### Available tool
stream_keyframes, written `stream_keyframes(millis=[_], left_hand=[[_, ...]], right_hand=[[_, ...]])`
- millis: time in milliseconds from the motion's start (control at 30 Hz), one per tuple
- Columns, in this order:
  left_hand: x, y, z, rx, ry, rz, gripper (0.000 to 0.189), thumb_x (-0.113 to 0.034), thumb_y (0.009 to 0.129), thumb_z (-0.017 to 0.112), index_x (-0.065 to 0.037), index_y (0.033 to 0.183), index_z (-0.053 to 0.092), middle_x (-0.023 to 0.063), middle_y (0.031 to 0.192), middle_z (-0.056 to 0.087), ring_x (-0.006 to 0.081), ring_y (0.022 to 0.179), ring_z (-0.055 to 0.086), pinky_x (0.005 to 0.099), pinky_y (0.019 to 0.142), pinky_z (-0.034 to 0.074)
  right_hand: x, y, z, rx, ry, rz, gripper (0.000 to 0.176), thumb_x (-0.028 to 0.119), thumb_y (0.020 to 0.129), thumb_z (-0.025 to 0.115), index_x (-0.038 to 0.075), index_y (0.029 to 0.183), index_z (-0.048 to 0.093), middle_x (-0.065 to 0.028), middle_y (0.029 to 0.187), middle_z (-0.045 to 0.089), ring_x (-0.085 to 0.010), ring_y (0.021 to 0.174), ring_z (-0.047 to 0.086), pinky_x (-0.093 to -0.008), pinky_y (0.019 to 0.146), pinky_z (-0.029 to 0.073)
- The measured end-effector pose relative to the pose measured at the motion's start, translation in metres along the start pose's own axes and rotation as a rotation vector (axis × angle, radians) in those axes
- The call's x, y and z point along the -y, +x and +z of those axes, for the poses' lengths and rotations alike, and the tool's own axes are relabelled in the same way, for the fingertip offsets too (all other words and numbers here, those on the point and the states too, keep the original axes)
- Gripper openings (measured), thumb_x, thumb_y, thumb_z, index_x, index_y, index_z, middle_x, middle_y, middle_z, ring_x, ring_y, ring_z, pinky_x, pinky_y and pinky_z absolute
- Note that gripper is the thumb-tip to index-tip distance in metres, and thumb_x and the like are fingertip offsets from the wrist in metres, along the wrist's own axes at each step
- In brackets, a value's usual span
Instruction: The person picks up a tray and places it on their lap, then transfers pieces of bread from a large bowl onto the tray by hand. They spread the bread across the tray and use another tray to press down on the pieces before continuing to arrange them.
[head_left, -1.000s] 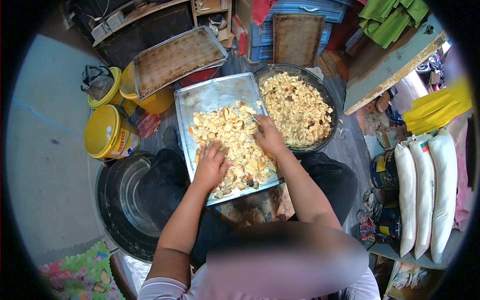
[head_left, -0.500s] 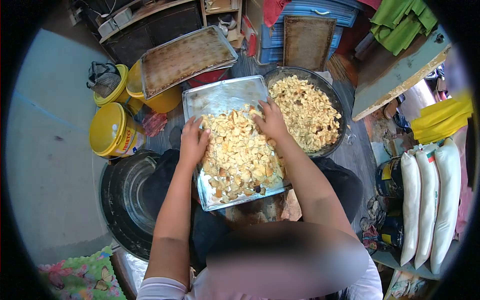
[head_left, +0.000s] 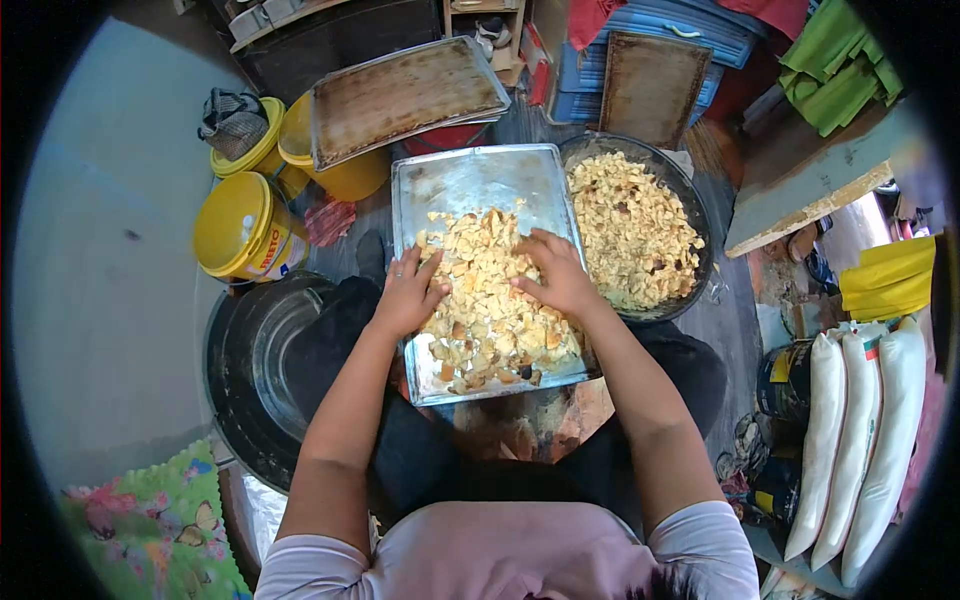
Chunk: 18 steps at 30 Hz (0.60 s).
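Observation:
A metal tray (head_left: 480,180) lies in front of me, with a heap of pale bread pieces (head_left: 490,290) over its middle and near end. My left hand (head_left: 408,292) rests at the left side of the heap, fingers apart and touching the pieces. On the right side of the heap, my right hand (head_left: 556,272) lies with its fingers spread among the pieces. Neither hand grips anything that I can see. Beside the tray on the right, a round dark basin (head_left: 706,250) holds more bread pieces.
Stacked trays (head_left: 405,95) lean over yellow buckets (head_left: 232,225) at the upper left. An empty-looking black tub (head_left: 232,370) sits at my left knee. Another tray (head_left: 655,88) stands behind the basin. White filled sacks (head_left: 850,440) are at the right.
Both hands have moved inward over the heap, closer together. The heap looks narrower near them. The whole view has shifted slightly, and the tray sits straighter in it.

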<state>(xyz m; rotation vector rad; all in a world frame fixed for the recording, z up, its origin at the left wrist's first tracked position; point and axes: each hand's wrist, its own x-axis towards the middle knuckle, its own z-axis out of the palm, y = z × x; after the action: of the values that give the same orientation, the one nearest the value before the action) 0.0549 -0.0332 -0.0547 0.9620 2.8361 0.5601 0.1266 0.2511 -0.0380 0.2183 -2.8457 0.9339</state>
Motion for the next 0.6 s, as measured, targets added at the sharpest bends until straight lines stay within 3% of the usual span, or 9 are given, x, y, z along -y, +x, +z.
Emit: stream_keyframes(millis=[133, 200, 267, 400, 467, 500, 533, 600], left_hand=[[-0.010, -0.017, 0.000, -0.012, -0.066, -0.095, 0.057, -0.040, 0.094, 0.046, -0.014, 0.143, 0.034, 0.0286, 0.143, 0.029, 0.0423, 0.137, 0.023, 0.0496, 0.111, 0.018], [-0.015, -0.025, 0.004, -0.053, -0.073, -0.098, 0.055, -0.036, 0.093, 0.049, -0.012, 0.141, 0.036, 0.0282, 0.142, 0.030, 0.0430, 0.134, 0.026, 0.0477, 0.111, 0.019], [-0.019, -0.031, 0.007, -0.095, -0.084, -0.098, 0.053, -0.032, 0.092, 0.051, -0.010, 0.139, 0.039, 0.0278, 0.141, 0.032, 0.0437, 0.132, 0.029, 0.0458, 0.111, 0.021], [-0.023, -0.041, 0.008, -0.175, -0.149, -0.113, 0.049, -0.026, 0.091, 0.053, -0.009, 0.136, 0.044, 0.0288, 0.136, 0.039, 0.0426, 0.128, 0.036, 0.0456, 0.107, 0.028], [-0.018, -0.040, 0.005, -0.337, -0.411, -0.057, 0.041, -0.021, 0.088, 0.057, -0.004, 0.125, 0.052, 0.0240, 0.122, 0.049, 0.0395, 0.114, 0.048, 0.0424, 0.097, 0.039], [-0.018, -0.038, 0.000, -0.407, -0.329, -0.093, 0.034, -0.017, 0.086, 0.059, -0.001, 0.116, 0.055, 0.0195, 0.106, 0.053, 0.0366, 0.099, 0.054, 0.0415, 0.086, 0.043], [-0.016, -0.034, -0.006, -0.413, -0.353, -0.144, 0.032, -0.017, 0.086, 0.059, 0.000, 0.113, 0.056, 0.0188, 0.098, 0.053, 0.0357, 0.093, 0.054, 0.0429, 0.083, 0.043], [-0.012, -0.028, -0.015, -0.390, -0.427, -0.239, 0.032, -0.018, 0.088, 0.058, 0.000, 0.114, 0.056, 0.0186, 0.101, 0.055, 0.0353, 0.095, 0.053, 0.0424, 0.086, 0.042]], right_hand=[[0.009, 0.016, 0.012, -0.121, -0.048, -0.084, 0.061, 0.043, 0.079, 0.067, 0.013, 0.129, 0.049, -0.0204, 0.140, 0.037, -0.0365, 0.126, 0.039, -0.0460, 0.104, 0.030], [0.021, 0.022, 0.021, -0.049, -0.027, -0.074, 0.062, 0.042, 0.079, 0.067, 0.014, 0.131, 0.048, -0.0197, 0.141, 0.037, -0.0366, 0.126, 0.038, -0.0483, 0.106, 0.027], [0.032, 0.021, 0.030, 0.177, -0.240, -0.007, 0.065, 0.043, 0.078, 0.065, 0.018, 0.135, 0.044, -0.0176, 0.144, 0.035, -0.0348, 0.135, 0.030, -0.0542, 0.111, 0.017], [0.060, 0.005, 0.026, 0.078, -0.224, 0.000, 0.053, 0.035, 0.083, 0.062, 0.013, 0.130, 0.050, -0.0171, 0.141, 0.039, -0.0337, 0.135, 0.030, -0.0541, 0.112, 0.015], [0.074, -0.009, 0.034, 0.111, -0.153, -0.097, 0.048, 0.032, 0.084, 0.061, 0.009, 0.126, 0.053, -0.0168, 0.138, 0.042, -0.0323, 0.134, 0.031, -0.0503, 0.113, 0.017], [0.083, -0.018, 0.036, 0.173, -0.112, -0.137, 0.048, 0.032, 0.084, 0.061, 0.008, 0.126, 0.053, -0.0167, 0.137, 0.043, -0.0320, 0.134, 0.032, -0.0492, 0.113, 0.017], [0.093, -0.030, 0.037, 0.223, -0.114, -0.183, 0.051, 0.034, 0.084, 0.060, 0.007, 0.127, 0.051, -0.0164, 0.137, 0.043, -0.0316, 0.134, 0.031, -0.0491, 0.113, 0.016], [0.108, -0.052, 0.045, 0.273, -0.119, -0.226, 0.054, 0.036, 0.084, 0.060, 0.007, 0.129, 0.050, -0.0160, 0.138, 0.042, -0.0313, 0.135, 0.030, -0.0489, 0.113, 0.016]])
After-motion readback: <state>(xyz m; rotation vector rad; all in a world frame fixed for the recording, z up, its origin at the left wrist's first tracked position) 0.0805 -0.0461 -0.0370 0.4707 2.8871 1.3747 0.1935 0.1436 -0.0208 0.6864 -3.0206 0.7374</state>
